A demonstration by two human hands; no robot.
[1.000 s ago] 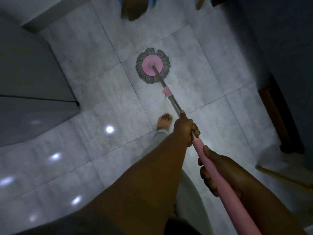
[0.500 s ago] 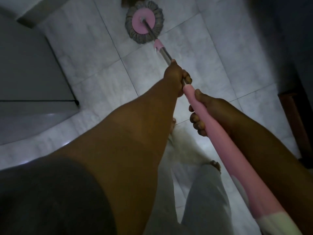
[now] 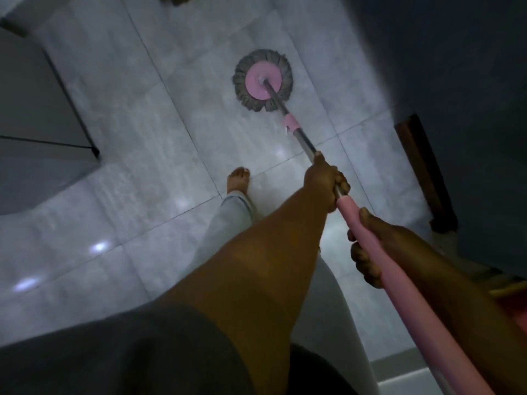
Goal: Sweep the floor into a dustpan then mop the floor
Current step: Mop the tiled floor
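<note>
Mopping with 2 hands. The left hand (image 3: pixel 325 181) grips the steel pole (image 3: pixel 303 141); the right hand (image 3: pixel 373 246), just behind it, grips the pink handle (image 3: pixel 416 303). The mop head (image 3: pixel 263 81) lies flat on the tiled floor (image 3: pixel 142 124) ahead of the left hand, and a bare foot (image 3: pixel 239 179) stands to that hand's left.

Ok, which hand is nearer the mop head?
The left hand: it grips the bare metal pole toward the mop head; the right hand holds the pink grip behind it.

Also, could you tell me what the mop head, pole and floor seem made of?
Mop head: grey fibre strands round a smooth pink disc, probably plastic. Pole: shiny metal, pink matte sleeve. Floor: glossy tile; grout lines, reflections.
</note>
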